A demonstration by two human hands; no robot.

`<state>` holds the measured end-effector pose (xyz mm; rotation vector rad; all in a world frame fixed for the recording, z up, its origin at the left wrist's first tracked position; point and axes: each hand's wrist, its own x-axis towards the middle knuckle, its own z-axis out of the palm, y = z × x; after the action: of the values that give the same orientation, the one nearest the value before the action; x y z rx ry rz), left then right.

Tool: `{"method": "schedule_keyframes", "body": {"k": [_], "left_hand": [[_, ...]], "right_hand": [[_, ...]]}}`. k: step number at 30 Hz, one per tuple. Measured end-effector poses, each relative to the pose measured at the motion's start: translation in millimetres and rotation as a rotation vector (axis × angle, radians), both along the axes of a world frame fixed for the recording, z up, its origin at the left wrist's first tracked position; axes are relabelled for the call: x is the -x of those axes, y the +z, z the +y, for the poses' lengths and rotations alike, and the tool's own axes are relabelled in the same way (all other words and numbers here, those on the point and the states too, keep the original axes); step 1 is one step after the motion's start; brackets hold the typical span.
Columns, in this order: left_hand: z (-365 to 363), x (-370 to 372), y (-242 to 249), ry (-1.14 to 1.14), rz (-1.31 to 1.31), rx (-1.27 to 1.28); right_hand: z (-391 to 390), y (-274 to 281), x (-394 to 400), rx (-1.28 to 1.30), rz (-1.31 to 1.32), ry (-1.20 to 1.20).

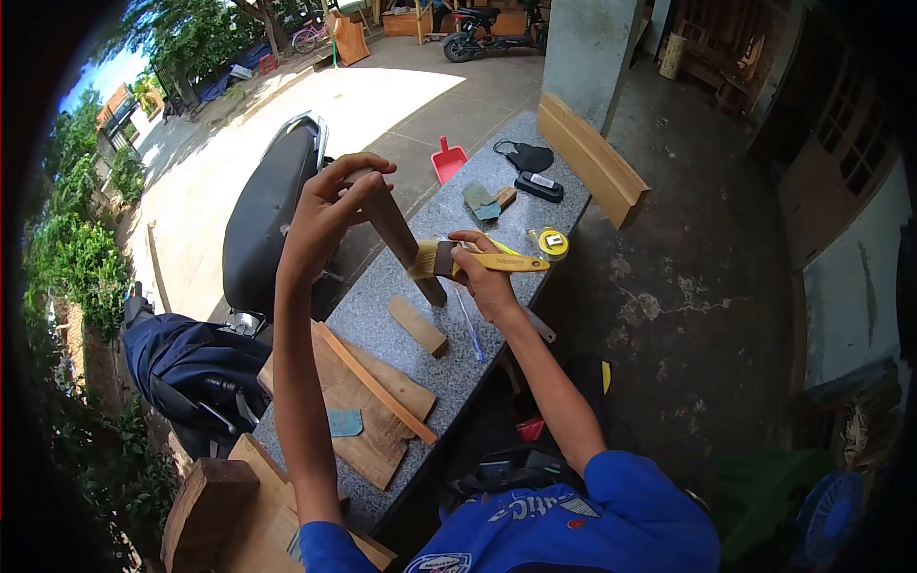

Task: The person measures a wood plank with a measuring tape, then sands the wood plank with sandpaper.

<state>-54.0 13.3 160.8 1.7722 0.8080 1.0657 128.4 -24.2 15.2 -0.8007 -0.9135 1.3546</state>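
Observation:
My left hand [349, 191] is closed around the upper end of a dark wooden bar [390, 222], which leans with its lower end at the stone tabletop [368, 277]. In my right hand [487, 286] is a paintbrush [506, 262] with a yellow handle, its pale bristles against the side of the bar. Just below the bar a short wooden block [417, 326] lies on the table, with a pen [470, 325] to its right. A yellow tape measure [553, 243] sits beyond the brush handle.
Nearer me are a wooden board [382, 396], a thin wood strip [377, 384] and a sandpaper piece [345, 422]. Farther off lie sandpaper sheets [480, 201], a black case [539, 186] and a black mask [524, 156]. A long plank [592, 158] leans at the table's far end; a motorbike [272, 220] stands left.

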Motion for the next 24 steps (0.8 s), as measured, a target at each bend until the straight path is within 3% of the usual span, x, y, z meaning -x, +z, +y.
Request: {"method": "schedule_keyframes", "body": {"k": [7,10,17,20,23,24], "left_hand": [[6.8,12.2,-3.4,0.021,-0.036,0.043],[6.3,8.8,-2.5,0.012,-0.021,0.031],[8.3,2.9,-1.8,-0.013,-0.025,0.021],[8.0,-1.6,-1.2,-0.038,-0.038,0.05],[11.3,-5.7,-1.7,-0.048,-0.053,0.071],[12.0,-7.4,-2.2,-0.051,-0.055,0.075]], "right_hand": [[16.3,16.2,1.4,-0.124,0.121,-0.111],[-2.9,-5.6,14.9,-0.171,-0.052,-0.038],[-17.0,-0.3,8.0,-0.113,0.343,0.134],[-15.3,7.3,5.8,-0.188,0.325,0.061],[-11.1,12.5,5.2,-0.482,0.058,-0.188],[-14.2,13.1,5.5,-0.557,-0.171,-0.25]]}}
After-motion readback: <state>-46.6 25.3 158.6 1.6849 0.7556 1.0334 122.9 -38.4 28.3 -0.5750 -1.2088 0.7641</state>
